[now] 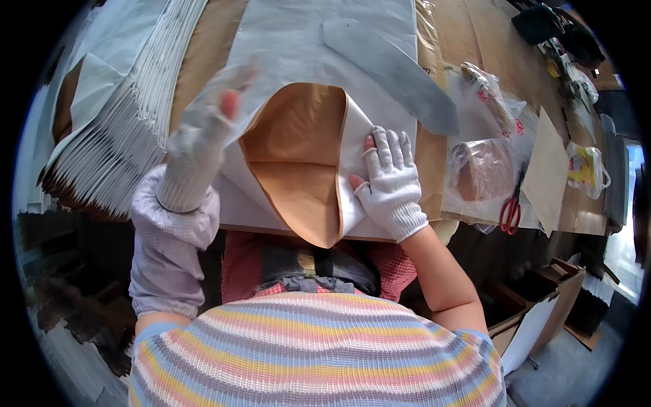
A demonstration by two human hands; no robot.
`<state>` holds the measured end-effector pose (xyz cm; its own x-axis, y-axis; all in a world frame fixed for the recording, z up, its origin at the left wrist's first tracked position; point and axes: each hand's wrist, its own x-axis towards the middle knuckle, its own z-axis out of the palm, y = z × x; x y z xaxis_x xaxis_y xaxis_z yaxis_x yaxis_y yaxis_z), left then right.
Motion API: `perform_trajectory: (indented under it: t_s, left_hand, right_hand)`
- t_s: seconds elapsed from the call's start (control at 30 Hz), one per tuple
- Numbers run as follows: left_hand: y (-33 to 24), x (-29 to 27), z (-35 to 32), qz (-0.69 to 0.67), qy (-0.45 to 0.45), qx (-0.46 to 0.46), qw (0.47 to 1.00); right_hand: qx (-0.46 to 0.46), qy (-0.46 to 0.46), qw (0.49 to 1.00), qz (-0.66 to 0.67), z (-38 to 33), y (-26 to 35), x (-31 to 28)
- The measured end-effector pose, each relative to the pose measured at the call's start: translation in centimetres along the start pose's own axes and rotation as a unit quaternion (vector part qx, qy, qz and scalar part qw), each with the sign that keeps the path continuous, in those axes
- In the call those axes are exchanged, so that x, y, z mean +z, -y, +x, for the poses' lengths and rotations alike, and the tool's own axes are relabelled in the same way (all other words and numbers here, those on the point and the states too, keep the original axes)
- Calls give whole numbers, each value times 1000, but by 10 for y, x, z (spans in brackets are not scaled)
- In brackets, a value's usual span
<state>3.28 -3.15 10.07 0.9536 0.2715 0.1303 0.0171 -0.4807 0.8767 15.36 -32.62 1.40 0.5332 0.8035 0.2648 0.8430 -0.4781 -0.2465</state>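
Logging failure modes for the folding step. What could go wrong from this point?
1. Left hand is motion-blurred while lifting the white sheet; a fast pull might crease or tear it.
2. Right hand pins only one flap edge; the brown liner could shift.
3. The stack of folded pieces leans and may slide.

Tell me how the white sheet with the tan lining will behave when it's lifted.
The white sheet is probably floppy: its flap curls open under the left hand. It seems light, since the right hand pins it flat with just its fingers. It may crease easily.
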Motion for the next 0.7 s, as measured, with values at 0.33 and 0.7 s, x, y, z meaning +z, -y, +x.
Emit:
perform_trajectory:
  t_s: [0.33,0.7]
  left_hand:
    - [87,0,-65,243,30,127,961]
    - [89,-9,-86,-150,-68,-62,984]
  right_hand:
    - [-29,3,999,-30,30,3,17]
    - [-168,204,947,184,81,85,30]
